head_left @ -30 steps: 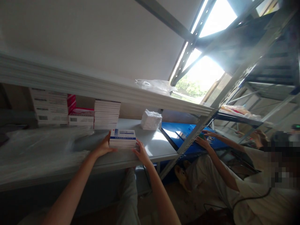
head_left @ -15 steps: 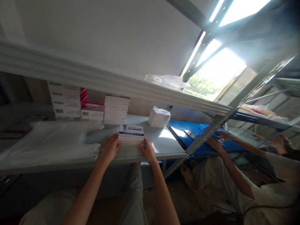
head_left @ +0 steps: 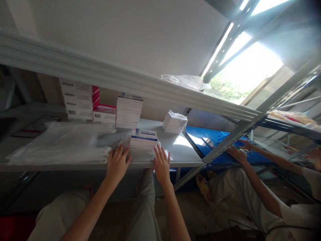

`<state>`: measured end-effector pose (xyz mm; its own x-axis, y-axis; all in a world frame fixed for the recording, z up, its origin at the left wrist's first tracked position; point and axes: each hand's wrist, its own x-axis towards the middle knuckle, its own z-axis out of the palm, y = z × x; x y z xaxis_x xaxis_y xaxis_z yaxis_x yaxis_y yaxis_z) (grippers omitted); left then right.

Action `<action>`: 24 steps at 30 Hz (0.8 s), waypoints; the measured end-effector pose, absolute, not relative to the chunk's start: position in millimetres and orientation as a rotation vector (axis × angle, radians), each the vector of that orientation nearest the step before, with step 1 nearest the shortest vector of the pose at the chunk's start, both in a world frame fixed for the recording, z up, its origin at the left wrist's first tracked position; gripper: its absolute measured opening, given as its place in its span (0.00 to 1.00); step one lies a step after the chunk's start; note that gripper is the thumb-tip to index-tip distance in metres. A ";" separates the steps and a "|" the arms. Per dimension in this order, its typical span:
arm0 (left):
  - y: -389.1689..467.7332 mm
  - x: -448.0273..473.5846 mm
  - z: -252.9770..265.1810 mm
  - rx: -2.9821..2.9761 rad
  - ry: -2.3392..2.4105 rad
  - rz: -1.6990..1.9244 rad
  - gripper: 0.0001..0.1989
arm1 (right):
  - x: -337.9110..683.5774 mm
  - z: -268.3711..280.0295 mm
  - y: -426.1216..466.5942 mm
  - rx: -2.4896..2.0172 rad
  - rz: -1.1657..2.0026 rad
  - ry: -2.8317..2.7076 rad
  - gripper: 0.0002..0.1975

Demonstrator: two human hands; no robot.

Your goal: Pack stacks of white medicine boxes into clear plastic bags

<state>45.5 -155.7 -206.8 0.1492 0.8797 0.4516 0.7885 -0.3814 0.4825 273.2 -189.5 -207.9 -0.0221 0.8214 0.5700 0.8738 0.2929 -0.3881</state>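
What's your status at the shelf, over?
Left hand and right hand open, flat at the shelf edge. Blue-and-white box stack between them, not gripped. Plastic sheets lie left.

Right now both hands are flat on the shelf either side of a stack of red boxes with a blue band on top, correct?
Not quite. The stack of boxes between the left hand and the right hand is white, not red, with the blue band on the top box. The red boxes sit further back on the shelf. The head view shows it.
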 end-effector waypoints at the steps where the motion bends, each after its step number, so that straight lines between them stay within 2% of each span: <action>1: -157.8 46.0 -205.6 2.288 1.685 1.039 0.22 | 272.6 -206.8 -188.4 -1.517 -0.091 -1.875 0.27; 12: -156.9 42.7 -182.9 2.457 1.812 0.717 0.17 | 292.5 -207.8 -200.1 -1.577 0.096 -2.035 0.22; 15: -138.8 33.1 -182.7 2.377 1.727 0.882 0.16 | 301.9 -203.4 -194.2 -1.520 0.189 -1.899 0.18; 17: -123.2 28.7 -178.9 2.309 1.663 1.127 0.21 | 309.6 -195.8 -180.1 -1.422 0.249 -1.747 0.19; 18: -115.0 28.1 -175.2 2.283 1.619 1.250 0.24 | 313.7 -190.7 -170.3 -1.343 0.308 -1.663 0.23; 21: -90.0 34.6 -159.8 2.297 1.420 1.418 0.37 | 323.5 -172.1 -135.5 -1.029 0.645 -1.405 0.45; 24: -65.0 49.2 -149.7 2.306 1.163 1.321 0.47 | 325.9 -156.0 -104.7 -0.836 0.936 -1.247 0.54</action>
<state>49.2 -65.0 -149.7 0.2746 0.7365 0.6182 0.5195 -0.6546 0.5491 325.9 -104.7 -156.0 0.0704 0.9172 0.3922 -0.1200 0.3981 -0.9095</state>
